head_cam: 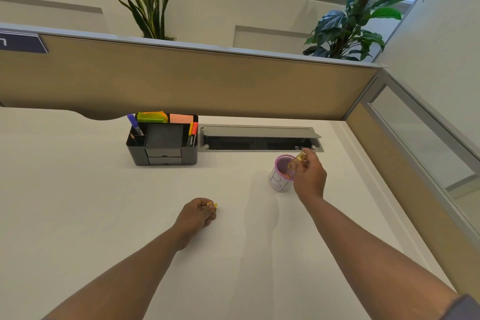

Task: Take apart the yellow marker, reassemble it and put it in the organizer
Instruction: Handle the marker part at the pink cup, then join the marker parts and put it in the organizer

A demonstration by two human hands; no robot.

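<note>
My right hand (310, 178) holds a translucent yellow marker part (298, 159) over the mouth of a small white cup with a pink rim (280, 179). My left hand (198, 214) rests on the white desk, fingers closed around a small yellow marker piece (213, 205) whose tip sticks out past my fingers. The black desk organizer (163, 141) stands at the back of the desk, left of both hands. It holds a blue pen, orange and red markers and sticky notes.
A grey cable tray with an open lid (259, 138) is set into the desk, right of the organizer and just behind the cup. A tan partition (181, 80) walls the back and right edges. Plants stand behind it.
</note>
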